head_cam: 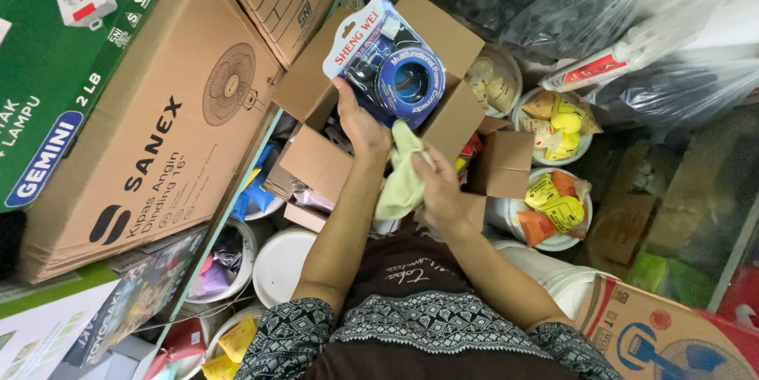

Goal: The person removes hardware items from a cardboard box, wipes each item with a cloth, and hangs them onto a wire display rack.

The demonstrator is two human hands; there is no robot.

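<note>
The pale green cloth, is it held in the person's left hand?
No, the pale green cloth is gripped by the right hand, while the left hand holds a blue blister pack over the open box.

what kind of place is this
Probably a hardware or electrical shop's stockroom: stacked fan cartons, tubs of packaged small goods, and the left hand holding a blister-packed blue item over an open box.

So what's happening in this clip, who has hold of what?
A person stands among stacked cartons and buckets of goods. The left hand holds up a blue blister pack with a coiled item inside, over an open cardboard box. The right hand grips a pale yellow-green cloth just below the pack. White buckets of yellow packets sit to the right.
</note>
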